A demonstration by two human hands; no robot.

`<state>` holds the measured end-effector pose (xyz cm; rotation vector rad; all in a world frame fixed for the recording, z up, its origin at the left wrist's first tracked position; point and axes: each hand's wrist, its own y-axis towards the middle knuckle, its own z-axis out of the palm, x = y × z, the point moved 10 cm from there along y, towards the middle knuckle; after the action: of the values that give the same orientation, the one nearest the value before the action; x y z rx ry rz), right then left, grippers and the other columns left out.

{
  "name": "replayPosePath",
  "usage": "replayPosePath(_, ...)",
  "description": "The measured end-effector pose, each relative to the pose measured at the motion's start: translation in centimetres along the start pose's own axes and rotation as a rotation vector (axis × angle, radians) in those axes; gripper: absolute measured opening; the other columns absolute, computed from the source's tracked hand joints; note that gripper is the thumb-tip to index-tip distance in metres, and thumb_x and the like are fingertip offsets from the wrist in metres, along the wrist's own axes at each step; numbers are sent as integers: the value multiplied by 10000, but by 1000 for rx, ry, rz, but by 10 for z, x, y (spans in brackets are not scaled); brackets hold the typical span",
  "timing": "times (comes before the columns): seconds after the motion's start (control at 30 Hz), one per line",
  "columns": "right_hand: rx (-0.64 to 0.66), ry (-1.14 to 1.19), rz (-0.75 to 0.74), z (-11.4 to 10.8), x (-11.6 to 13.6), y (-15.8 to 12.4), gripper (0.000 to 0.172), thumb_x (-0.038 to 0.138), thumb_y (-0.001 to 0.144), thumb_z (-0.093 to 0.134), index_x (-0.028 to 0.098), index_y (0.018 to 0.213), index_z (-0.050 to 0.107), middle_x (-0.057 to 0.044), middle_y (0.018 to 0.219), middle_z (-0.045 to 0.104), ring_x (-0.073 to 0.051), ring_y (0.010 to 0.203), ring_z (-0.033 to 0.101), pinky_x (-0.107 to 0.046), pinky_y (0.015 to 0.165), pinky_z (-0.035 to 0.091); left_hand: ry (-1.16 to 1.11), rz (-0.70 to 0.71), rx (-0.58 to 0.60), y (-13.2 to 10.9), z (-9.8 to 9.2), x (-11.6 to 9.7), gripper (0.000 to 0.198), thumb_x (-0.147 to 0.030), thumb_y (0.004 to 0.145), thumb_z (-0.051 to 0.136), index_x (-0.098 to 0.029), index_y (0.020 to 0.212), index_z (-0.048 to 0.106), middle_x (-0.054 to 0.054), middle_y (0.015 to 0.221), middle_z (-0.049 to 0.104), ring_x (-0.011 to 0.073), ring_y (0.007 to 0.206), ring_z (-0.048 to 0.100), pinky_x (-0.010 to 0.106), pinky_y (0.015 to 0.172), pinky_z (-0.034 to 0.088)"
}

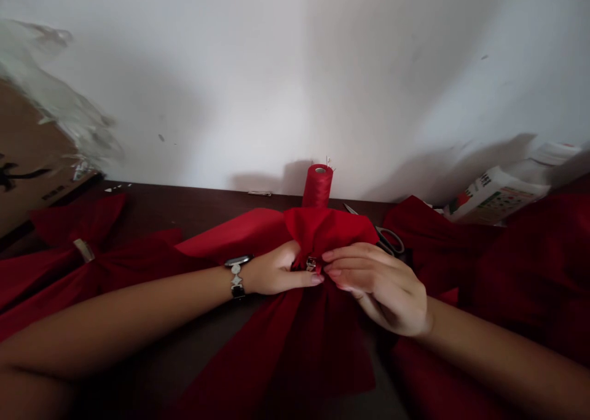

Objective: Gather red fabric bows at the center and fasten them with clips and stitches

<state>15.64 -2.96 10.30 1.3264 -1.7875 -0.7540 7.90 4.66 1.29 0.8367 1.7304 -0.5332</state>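
A red fabric bow (338, 223), gathered at its middle with long tails hanging toward me, is gripped there by my left hand (281, 269). The left thumb lies along the front of the gather, and a watch is on that wrist. A small shiny metal piece (311, 263), perhaps a clip, shows at the gather beside the thumb. My right hand (385, 285) meets the gather from the right with its fingertips pressed together; whatever they pinch is too small to make out. Just behind the bow stands a spool of red thread (318, 185) with pins or needles stuck in its top.
Grey-handled scissors (391, 240) lie right of the bow, partly covered. Another red bow (104, 245) with a pale band is at left. More red fabric (530, 266) and a labelled plastic bottle (500, 192) are at right. A metal clip (259, 193) lies by the wall; a cardboard box (32, 143) stands left.
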Motion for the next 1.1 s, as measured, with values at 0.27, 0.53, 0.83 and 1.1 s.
replayPosePath(0.27, -2, 31, 11, 1, -4, -2, 158, 53, 889, 464, 89, 1006, 565, -140, 898, 683, -229, 1047, 629, -367, 801, 584, -577, -263, 19, -4, 8, 24, 236, -83, 505, 651, -152, 679, 508, -68, 633, 513, 85, 597, 431, 215, 604, 353)
replayPosePath(0.53, -66, 101, 207, -6, -19, -2, 170, 40, 861, 507, 123, 980, 596, -111, 906, 697, -195, 933, 674, -307, 774, 584, -756, -272, 168, 3, 24, 17, 185, -54, 462, 560, -155, 594, 479, -52, 570, 519, 131, 616, 502, 274, 695, 387)
replayPosePath(0.83, -154, 109, 346, -13, -27, 3, 189, 31, 816, 591, 158, 924, 679, -45, 843, 710, -145, 804, 665, -257, 728, 561, -719, -328, 253, 5, 30, 21, 190, -69, 442, 531, -157, 590, 449, -41, 583, 485, 124, 594, 433, 271, 630, 355)
replayPosePath(1.1, -162, 102, 361, -12, -27, 4, 206, 11, 804, 598, 160, 910, 694, -45, 828, 715, -143, 784, 664, -255, 710, 562, -721, -345, 248, 5, 31, 24, 177, -86, 440, 545, -157, 580, 464, -30, 596, 501, 136, 604, 444, 269, 586, 357)
